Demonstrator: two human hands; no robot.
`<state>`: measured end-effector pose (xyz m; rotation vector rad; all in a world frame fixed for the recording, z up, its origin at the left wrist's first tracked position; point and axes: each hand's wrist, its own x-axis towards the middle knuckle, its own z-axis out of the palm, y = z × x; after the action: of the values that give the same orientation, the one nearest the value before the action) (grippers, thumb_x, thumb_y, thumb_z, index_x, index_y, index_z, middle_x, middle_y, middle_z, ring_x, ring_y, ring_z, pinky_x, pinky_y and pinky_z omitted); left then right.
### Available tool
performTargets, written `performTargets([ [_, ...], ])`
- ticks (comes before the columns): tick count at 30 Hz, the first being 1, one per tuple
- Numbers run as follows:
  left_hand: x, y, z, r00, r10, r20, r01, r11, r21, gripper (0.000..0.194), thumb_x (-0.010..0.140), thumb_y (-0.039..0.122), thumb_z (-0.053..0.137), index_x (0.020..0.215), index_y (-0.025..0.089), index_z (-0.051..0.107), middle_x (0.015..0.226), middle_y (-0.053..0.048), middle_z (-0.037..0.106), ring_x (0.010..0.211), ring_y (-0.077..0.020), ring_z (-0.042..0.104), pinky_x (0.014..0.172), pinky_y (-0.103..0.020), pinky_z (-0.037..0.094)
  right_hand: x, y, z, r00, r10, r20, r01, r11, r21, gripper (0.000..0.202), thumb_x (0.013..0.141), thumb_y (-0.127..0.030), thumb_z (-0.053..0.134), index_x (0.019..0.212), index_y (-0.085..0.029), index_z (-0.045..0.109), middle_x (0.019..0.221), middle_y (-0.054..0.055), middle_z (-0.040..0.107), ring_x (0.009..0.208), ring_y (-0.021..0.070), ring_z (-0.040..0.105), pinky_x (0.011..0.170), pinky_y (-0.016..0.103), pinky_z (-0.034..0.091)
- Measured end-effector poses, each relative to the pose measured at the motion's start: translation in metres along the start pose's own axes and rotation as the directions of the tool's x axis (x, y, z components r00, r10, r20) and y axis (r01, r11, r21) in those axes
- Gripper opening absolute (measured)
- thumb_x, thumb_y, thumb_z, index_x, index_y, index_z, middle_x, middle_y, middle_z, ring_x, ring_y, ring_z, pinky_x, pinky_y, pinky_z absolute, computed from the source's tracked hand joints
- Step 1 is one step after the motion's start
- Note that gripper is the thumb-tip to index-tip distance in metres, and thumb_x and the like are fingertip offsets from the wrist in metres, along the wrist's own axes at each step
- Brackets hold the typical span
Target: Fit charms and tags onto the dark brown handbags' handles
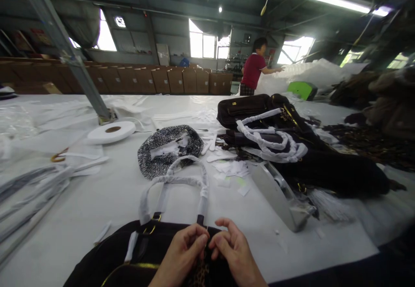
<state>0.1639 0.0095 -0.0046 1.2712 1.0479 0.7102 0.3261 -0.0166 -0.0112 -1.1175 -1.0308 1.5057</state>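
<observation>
A black handbag [106, 252] with a gold zip lies in front of me at the table's near edge. Its two handles [205, 170], wrapped in white material, stand up at the far side. My left hand [184, 250] is closed in a pinch over the bag, near the base of the right handle end. Close beside it, my right hand [235, 252] has its thumb and fingertips pressed together, with one finger raised. Whatever is between the fingertips is too small to make out. Below the hands hangs a leopard-print piece [200, 274], partly hidden.
A tape dispenser [282, 196] stands to the right, before a pile of dark bags [337, 170]. Beyond my bag are a speckled cloth bag [152, 148] and a white tape roll [112, 132]. Wrapped straps [35, 187] lie left. A person [253, 68] stands across the table.
</observation>
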Motion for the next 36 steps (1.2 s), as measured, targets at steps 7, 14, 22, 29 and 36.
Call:
performTargets([
  [7,0.000,-0.002,-0.001,1.000,-0.003,0.019,0.003,1.000,-0.014,0.031,0.083,0.044,0.053,0.077,0.014,0.058,0.060,0.004,0.050,0.051,-0.0074,0.039,0.049,-0.019,0.029,0.004,0.003,-0.001,0.993,0.114,-0.017,-0.114,0.993,0.030,0.035,0.071,-0.045,0.070,0.080,-0.012,0.064,0.068,0.005,0.067,0.055,0.0120,0.060,0.052,0.020,0.038],
  [14,-0.001,-0.003,-0.006,0.998,0.030,0.057,-0.035,0.994,0.101,0.032,0.083,0.043,0.052,0.076,0.015,0.066,0.069,-0.002,0.061,0.066,-0.0135,0.050,0.063,-0.022,0.038,0.006,0.009,0.001,0.990,0.115,-0.080,-0.113,0.993,0.034,0.030,0.064,-0.041,0.076,0.074,-0.014,0.070,0.059,0.001,0.064,0.054,0.0109,0.057,0.055,0.021,0.041],
  [22,-0.004,0.005,-0.005,0.997,0.004,0.076,-0.017,0.986,0.167,0.029,0.083,0.039,0.052,0.074,0.015,0.067,0.066,0.000,0.060,0.063,-0.0131,0.049,0.060,-0.021,0.037,0.007,0.010,0.003,0.991,0.081,-0.103,-0.089,0.993,-0.075,0.033,0.067,-0.046,0.073,0.072,-0.013,0.070,0.055,0.001,0.060,0.053,0.0114,0.051,0.053,0.022,0.039],
  [29,-0.004,0.005,-0.005,0.998,0.008,0.061,-0.017,0.987,0.157,0.025,0.083,0.032,0.051,0.071,0.016,0.067,0.069,-0.001,0.065,0.068,-0.0146,0.053,0.062,-0.021,0.039,0.007,0.014,0.004,0.991,0.075,-0.110,-0.086,0.992,-0.095,0.033,0.069,-0.047,0.071,0.072,-0.014,0.070,0.056,0.001,0.060,0.055,0.0125,0.052,0.054,0.023,0.040],
  [36,-0.002,0.002,-0.006,0.997,0.004,0.073,-0.013,0.993,0.121,0.025,0.082,0.031,0.052,0.071,0.014,0.067,0.067,0.000,0.062,0.064,-0.0130,0.051,0.060,-0.021,0.037,0.007,0.017,0.004,0.996,0.053,-0.075,-0.063,0.990,-0.128,0.030,0.071,-0.044,0.070,0.070,-0.014,0.069,0.059,0.001,0.060,0.058,0.0128,0.052,0.056,0.023,0.040],
])
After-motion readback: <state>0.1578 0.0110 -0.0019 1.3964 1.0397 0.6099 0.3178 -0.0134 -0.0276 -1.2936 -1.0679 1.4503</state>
